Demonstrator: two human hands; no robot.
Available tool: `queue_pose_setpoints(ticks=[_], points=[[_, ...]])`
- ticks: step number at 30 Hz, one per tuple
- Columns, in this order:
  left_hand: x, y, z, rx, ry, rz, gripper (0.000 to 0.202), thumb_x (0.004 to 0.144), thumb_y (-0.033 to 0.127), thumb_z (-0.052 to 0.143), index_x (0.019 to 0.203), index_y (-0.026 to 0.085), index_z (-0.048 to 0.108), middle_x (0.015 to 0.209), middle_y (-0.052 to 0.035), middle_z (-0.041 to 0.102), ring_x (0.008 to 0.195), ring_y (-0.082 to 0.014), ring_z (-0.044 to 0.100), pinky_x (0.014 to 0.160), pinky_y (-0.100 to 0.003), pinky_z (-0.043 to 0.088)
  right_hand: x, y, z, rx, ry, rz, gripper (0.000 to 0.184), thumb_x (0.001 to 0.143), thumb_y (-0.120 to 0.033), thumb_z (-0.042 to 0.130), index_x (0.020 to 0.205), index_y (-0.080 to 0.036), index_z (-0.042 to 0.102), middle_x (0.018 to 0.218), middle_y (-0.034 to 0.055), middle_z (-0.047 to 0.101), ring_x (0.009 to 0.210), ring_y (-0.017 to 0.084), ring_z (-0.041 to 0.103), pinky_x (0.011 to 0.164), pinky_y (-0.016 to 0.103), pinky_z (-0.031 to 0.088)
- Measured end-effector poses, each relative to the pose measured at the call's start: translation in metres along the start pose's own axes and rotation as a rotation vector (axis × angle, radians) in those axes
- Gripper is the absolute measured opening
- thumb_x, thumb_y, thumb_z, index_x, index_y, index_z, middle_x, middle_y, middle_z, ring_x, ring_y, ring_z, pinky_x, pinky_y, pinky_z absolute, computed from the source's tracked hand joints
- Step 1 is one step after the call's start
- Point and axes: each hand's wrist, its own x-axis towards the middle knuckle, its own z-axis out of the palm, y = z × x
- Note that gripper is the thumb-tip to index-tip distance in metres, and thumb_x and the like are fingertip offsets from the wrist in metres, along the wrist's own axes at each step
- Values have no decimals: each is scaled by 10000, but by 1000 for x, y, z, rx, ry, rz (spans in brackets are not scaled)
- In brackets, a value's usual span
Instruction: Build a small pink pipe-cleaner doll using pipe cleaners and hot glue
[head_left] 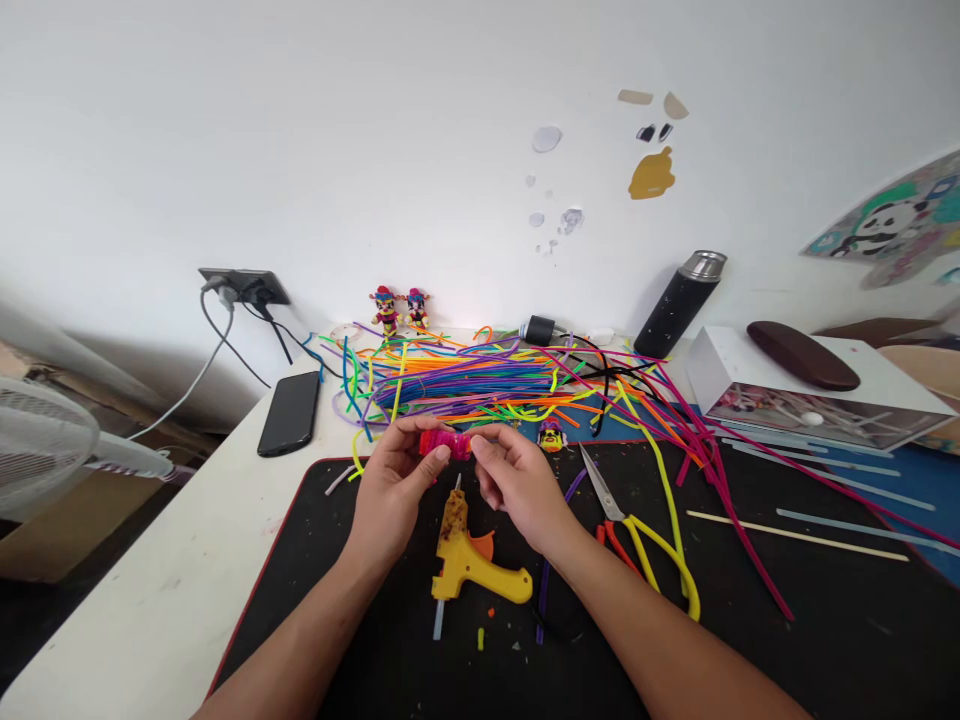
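Observation:
My left hand [394, 480] and my right hand [517, 480] meet over a black mat [787, 640], and together they pinch a small pink fuzzy pipe-cleaner piece [444, 444]. Both hands have their fingers closed on it, one at each end. A yellow glue gun [469, 555] lies on the mat just below the hands. Scissors [611, 505] with red and yellow handles lie to the right of my right hand. A small pipe-cleaner figure [551, 435] stands just beyond my right hand.
A heap of coloured pipe cleaners [480, 385] covers the back of the table. A black phone [290, 412] lies at the left, two small figures [401, 308] stand by the wall, a black flask [679, 305] and a white box [810, 395] sit at the right. A fan [45, 445] stands far left.

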Motion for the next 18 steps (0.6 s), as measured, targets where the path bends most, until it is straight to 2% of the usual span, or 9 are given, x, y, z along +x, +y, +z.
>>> queue_pose_setpoints(ticks=[8, 14, 18], points=[[0, 3, 3, -62, 2, -59, 349, 807, 365, 922, 1073, 240, 734, 1078, -42, 755, 956, -178, 695, 830, -267, 552, 0, -1, -1, -9, 13, -3, 440, 874, -630, 733, 919, -203, 635, 524, -93, 497, 397, 83, 401, 405, 233, 267], [3, 1, 1, -208, 7, -130, 389, 744, 338, 966, 1059, 237, 761, 1056, -31, 764, 852, -142, 682, 695, -215, 520, -2, -4, -2, 20, 53, 23, 480, 860, -674, 733, 905, -209, 623, 533, -84, 498, 411, 87, 412, 404, 222, 226], [5, 2, 1, -268, -14, -158, 392, 738, 309, 969, 1059, 228, 760, 1085, -43, 763, 915, -167, 707, 743, -235, 543, -2, -5, -2, 27, 77, 26, 480, 846, -668, 747, 891, -205, 627, 537, -80, 501, 416, 87, 417, 405, 218, 225]])
